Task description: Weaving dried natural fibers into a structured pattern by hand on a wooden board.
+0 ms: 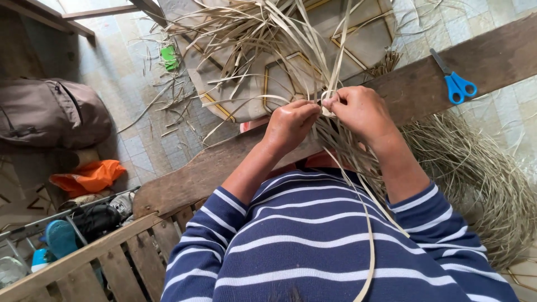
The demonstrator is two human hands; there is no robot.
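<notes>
My left hand (289,124) and my right hand (361,110) meet over a bundle of pale dried leaf strips (291,39). Both hands pinch the same folded strip (329,100) between fingers and thumbs, right above a brown wooden plank (201,173). Long strips fan out away from me beyond the hands. Other strips trail back over my striped blue and white sleeves toward my body. The point where the strips cross is hidden by my fingers.
Blue-handled scissors (456,83) lie on the plank at the right. A heap of thin dried fibre (481,168) sits right of me. A patterned mat (268,84) lies on the tiled floor ahead. A brown bag (50,112), orange cloth (86,176) and a shoe rack (67,229) are at left.
</notes>
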